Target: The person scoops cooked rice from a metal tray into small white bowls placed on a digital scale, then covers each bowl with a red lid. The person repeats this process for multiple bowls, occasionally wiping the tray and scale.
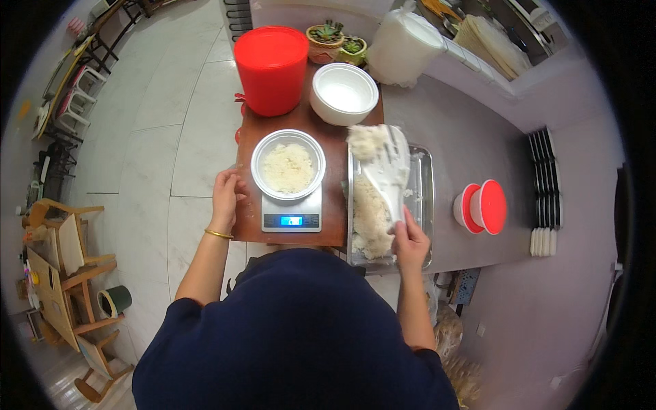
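Observation:
My right hand (411,240) grips the handle of a white slotted plastic rice paddle (392,174), raised over a steel tray (429,179). A clump of cooked rice (367,143) clings to the paddle's far left side; both look blurred. More rice (370,220) lies heaped along the tray's left half. A white plastic bowl (257,179) with rice (288,168) in it sits on a digital kitchen scale (292,205), whose display glows blue. At the left edge of the wooden table, my left hand (228,193) hangs loosely with nothing in it, fingers slightly curled.
A tall red lidded tub (271,72), a stack of white bowls (344,95) and potted succulents (326,43) stand at the table's far end. Two red-lidded tubs (482,207) are on the grey counter (456,138). A bagged white stack (406,48) stands at the back.

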`<state>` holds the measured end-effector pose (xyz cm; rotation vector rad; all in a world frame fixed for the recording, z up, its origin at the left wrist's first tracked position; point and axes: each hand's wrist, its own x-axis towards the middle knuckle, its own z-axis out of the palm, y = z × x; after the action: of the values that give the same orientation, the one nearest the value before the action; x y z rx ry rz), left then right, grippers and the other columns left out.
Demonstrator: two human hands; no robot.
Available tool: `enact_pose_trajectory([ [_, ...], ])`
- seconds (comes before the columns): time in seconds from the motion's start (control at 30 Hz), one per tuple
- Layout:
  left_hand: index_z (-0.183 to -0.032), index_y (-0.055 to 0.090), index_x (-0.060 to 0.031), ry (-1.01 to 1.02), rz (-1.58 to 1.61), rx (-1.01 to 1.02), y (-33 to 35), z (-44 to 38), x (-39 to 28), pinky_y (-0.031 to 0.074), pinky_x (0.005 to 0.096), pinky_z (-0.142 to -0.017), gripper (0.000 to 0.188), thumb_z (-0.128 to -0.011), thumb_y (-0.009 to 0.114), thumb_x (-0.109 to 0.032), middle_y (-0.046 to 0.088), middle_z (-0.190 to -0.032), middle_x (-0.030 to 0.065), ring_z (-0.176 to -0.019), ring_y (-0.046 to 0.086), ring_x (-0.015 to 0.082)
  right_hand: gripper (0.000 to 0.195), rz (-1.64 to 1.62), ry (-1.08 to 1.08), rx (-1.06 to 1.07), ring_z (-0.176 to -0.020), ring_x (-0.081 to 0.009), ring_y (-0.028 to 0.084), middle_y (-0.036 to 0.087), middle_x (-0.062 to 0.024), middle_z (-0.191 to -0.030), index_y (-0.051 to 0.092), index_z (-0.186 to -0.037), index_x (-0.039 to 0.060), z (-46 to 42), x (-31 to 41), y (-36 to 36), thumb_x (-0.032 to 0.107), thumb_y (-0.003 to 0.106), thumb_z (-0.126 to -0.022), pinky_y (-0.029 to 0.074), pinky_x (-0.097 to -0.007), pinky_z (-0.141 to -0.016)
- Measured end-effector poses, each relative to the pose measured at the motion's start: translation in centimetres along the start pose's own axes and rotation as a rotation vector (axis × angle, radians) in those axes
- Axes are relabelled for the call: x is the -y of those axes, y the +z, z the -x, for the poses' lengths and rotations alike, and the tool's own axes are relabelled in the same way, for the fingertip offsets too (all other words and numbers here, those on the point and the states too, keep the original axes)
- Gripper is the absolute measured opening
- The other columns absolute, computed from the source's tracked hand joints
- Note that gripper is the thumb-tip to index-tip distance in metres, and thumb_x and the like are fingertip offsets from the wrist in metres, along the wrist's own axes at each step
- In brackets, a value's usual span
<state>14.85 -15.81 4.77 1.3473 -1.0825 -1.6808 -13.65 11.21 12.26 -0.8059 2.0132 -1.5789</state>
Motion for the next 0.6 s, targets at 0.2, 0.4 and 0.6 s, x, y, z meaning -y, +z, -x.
enact_pose_trajectory([
  [0.2,-0.112,0.051,-0.0089,-0.006,0.068,-0.032,-2.1,-0.2,1.0,0.048,0.0193,-0.058,0.019,-0.096,0.044,-0.017,0.055,-0.096,0.0015,-0.082,0.057,0.0080,0.041,0.580,-0.512,0.238,-0.060,-0.0111,0.059,0.062,-0.0108,-0.071,0.060,-0.123,0.0185,-1.5,-0.5,7.9,0.006,0.063,-0.084,0.047,-0.0250,-0.056],
  [0.4,-0.112,0.051,-0.0085,0.008,0.066,-0.043,-3.1,0.0,1.4,0.048,0.0210,-0.059,0.020,-0.096,0.044,-0.019,0.055,-0.097,0.0027,-0.082,0.057,0.0094,0.036,-0.141,0.255,0.244,-0.048,-0.0030,0.046,0.061,-0.0045,-0.070,0.055,-0.126,0.0031,-1.2,-0.7,7.0,0.010,0.056,-0.091,0.035,-0.0177,-0.043],
  [0.6,-0.112,0.050,-0.0086,-0.010,0.054,-0.021,-3.0,0.2,1.1,0.045,0.0218,-0.062,0.022,-0.096,0.045,-0.022,0.054,-0.098,0.0021,-0.084,0.055,0.0100,0.037,0.022,0.054,-0.138,-0.045,-0.0048,0.045,0.061,-0.0052,-0.069,0.053,-0.128,0.0052,0.6,0.6,-1.0,0.007,0.055,-0.091,0.037,-0.0208,-0.041],
])
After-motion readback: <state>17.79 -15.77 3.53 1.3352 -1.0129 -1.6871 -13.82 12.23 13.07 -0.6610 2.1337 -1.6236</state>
